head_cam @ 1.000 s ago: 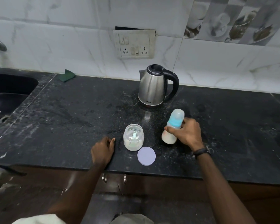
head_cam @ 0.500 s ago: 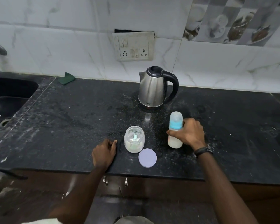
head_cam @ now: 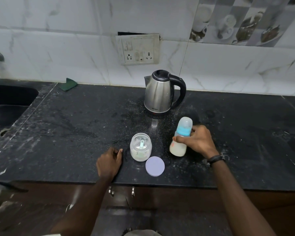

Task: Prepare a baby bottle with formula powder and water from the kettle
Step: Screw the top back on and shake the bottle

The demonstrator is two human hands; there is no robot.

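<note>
Bottle tilt changed: half a second ago the baby bottle (head_cam: 181, 137) stood upright on the counter, now it leans with its cap toward 1 o'clock, base at roughly 7 o'clock of the grip; a second back it leaned much the same way, so this reads as swirling or shaking to mix. Right hand (head_cam: 198, 142) wraps the bottle's mid-body just below the blue collar, fingers curled round, thumb across the near side. Left hand (head_cam: 110, 161) rests on the black countertop (head_cam: 58, 133) at 9 o'clock of the formula jar (head_cam: 140, 147), fingers loosely bent, holding nothing.

Bottle sits at 5 o'clock of the steel kettle (head_cam: 160, 92), well apart from it, and at 3 o'clock of the jar. Milky liquid fills the lower part, clear cap on. Whether the base touches the counter: cannot tell. Jar is open, with a green scoop (head_cam: 141, 144) standing inside; its lilac lid (head_cam: 155, 166) lies flat just beside it at 5 o'clock.

Handling, as judgement: bottle likely light plastic, stiff, partly filled so weight is low down; smooth wall may be slippery if wet. Best hold is mid-body under the collar, as now. Cap is only a push-on, so don't lift by it. Task looks nearly done.
</note>
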